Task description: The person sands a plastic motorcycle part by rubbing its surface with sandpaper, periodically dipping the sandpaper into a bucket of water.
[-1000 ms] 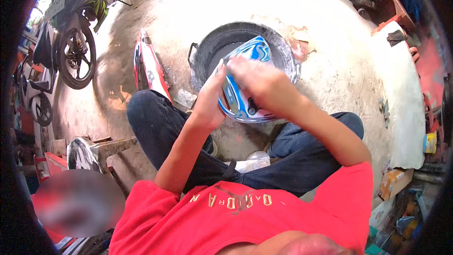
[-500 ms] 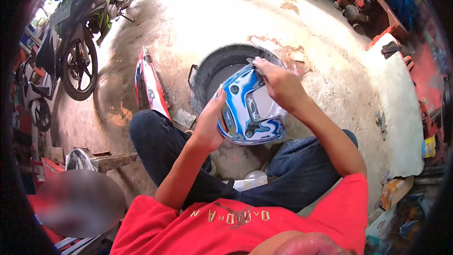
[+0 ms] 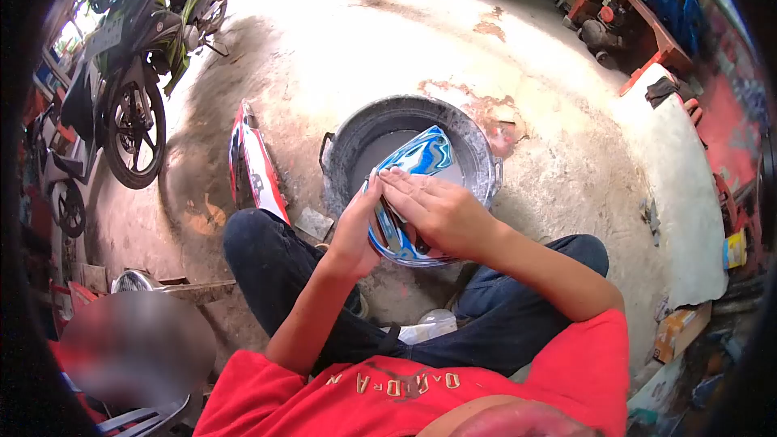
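A glossy blue-and-white patterned plastic body panel (image 3: 427, 154) is tilted over a black tub (image 3: 482, 137) with cloudy liquid in it. My left hand (image 3: 356, 231) holds the panel by its left edge, fingers wrapped round that side. Across the panel's upper face lies my right hand (image 3: 433, 209), its fingers together and their tips close to my left fingertips. Whatever may be beneath my right fingers is hidden. Both hands cover the panel's middle; its top end and lower rim show.
Left of the tub lies a red-and-white panel (image 3: 261, 163), with a small grey flat piece (image 3: 313, 223) nearby. Motorcycles (image 3: 133, 113) stand at the far left. A pale sheet (image 3: 688, 202) and a box (image 3: 680, 330) are at right. My bent knees flank the tub's near side.
My right hand has moved from the panel's upper corner down and left across its face. The panel has turned, its top end now pointing more to the right, and sits slightly lower in view.
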A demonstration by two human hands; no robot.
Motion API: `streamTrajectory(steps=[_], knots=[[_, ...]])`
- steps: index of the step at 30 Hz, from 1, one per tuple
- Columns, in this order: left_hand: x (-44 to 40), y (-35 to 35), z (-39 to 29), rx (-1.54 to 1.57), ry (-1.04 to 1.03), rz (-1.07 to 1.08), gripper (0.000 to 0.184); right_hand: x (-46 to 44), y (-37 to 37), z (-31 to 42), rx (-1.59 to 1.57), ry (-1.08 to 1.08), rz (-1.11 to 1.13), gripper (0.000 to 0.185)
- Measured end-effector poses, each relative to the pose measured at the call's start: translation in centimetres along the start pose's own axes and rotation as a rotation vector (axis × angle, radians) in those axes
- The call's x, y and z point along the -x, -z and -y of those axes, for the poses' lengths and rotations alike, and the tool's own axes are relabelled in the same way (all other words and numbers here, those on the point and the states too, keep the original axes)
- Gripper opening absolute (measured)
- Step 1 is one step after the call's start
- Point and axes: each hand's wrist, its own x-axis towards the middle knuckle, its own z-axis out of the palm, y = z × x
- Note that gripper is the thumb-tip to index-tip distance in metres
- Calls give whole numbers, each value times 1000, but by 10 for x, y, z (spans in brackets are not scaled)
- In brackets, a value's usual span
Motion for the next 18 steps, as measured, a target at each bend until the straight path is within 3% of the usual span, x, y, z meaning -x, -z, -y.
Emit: streamTrajectory(steps=[2, 5, 11, 15, 18], knots=[[-1, -8, 2, -7, -31, -31, 50, 0, 6, -13, -25, 1, 22, 43], [2, -16, 0, 6, -36, -29, 48, 7, 8, -63, 102, -351, 75, 39], [0, -10, 1, 11, -65, -50, 49, -1, 2, 3, -24, 58, 25, 43], [5, -21, -5, -9, -58, -49, 48, -1, 10, -53, 42, -304, 32, 43], [4, -23, -4, -5, -61, -62, 48, 5, 1, -37, 62, -132, 3, 44]])
